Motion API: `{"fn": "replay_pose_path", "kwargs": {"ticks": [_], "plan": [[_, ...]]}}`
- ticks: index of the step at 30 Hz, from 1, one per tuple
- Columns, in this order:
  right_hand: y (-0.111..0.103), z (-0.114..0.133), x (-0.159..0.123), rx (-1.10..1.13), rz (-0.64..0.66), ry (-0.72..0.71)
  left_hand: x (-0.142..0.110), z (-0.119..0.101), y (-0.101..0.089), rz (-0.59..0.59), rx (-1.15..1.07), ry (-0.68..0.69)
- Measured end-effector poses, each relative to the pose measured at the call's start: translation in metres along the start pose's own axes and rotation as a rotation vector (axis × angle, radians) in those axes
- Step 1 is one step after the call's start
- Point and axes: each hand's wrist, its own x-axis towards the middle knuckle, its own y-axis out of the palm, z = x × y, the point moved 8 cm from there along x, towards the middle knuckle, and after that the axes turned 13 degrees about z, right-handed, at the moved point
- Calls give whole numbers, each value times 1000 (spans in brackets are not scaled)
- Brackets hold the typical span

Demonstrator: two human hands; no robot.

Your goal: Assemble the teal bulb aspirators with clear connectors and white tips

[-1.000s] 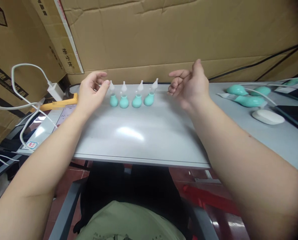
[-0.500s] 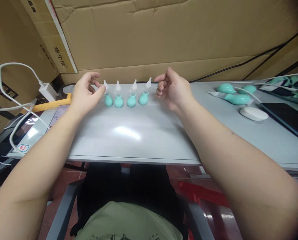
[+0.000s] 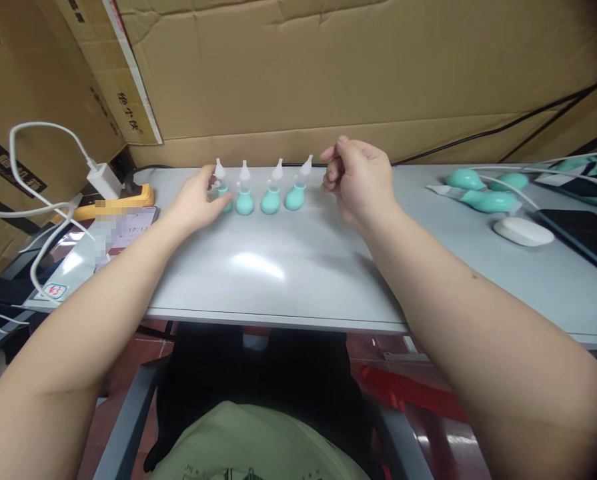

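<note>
Several teal bulb nasal aspirators with translucent white tips stand upright in a row near the back of the table. At the row's left end, my left hand (image 3: 197, 201) has its thumb in front of the leftmost aspirator (image 3: 220, 171) and its fingers behind, closed round its bulb. Beside it stand a second aspirator (image 3: 245, 202), a third (image 3: 271, 200) and, tilted slightly to the right, the rightmost one (image 3: 295, 197). My right hand (image 3: 362, 175) hovers just right of the row, fingers curled in, apart from the aspirators, with nothing visible in it.
On the right lie more teal bulbs (image 3: 488, 200), a white mouse-shaped object (image 3: 523, 231) and a dark tablet-like device (image 3: 585, 233). On the left are a phone (image 3: 133, 227), a yellow power strip (image 3: 141, 195) and a white charger (image 3: 104, 181) with cables. Cardboard (image 3: 278, 80) walls the back.
My left hand has moved down from the leftmost aspirator's tip side and closed about its bulb. My right hand's fingers have curled in more. The whole view has shifted slightly.
</note>
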Motion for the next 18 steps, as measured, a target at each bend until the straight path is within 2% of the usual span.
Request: {"fn": "replay_pose_path", "kwargs": {"ticks": [3, 5, 8, 10, 12, 14, 16, 18], "plan": [[1, 10, -2, -90, 10, -142, 6, 2, 1, -44, -9, 59], [8, 29, -11, -201, 29, -325, 7, -1, -8, -137, -15, 148], [30, 58, -34, -338, 64, -553, -5, -17, -27, -301, -6, 346], [52, 66, -42, -351, 133, -521, -17, -34, -33, -342, 30, 447], [81, 62, -42, -345, 305, -371, -26, -52, -30, -303, 82, 497], [108, 61, -42, -302, 460, -308, -32, -66, -22, -253, 130, 523], [122, 58, -38, -263, 509, -287, -36, -74, -18, -242, 143, 528], [126, 52, -34, -204, 518, -263, -35, -75, -15, -208, 124, 524]]}}
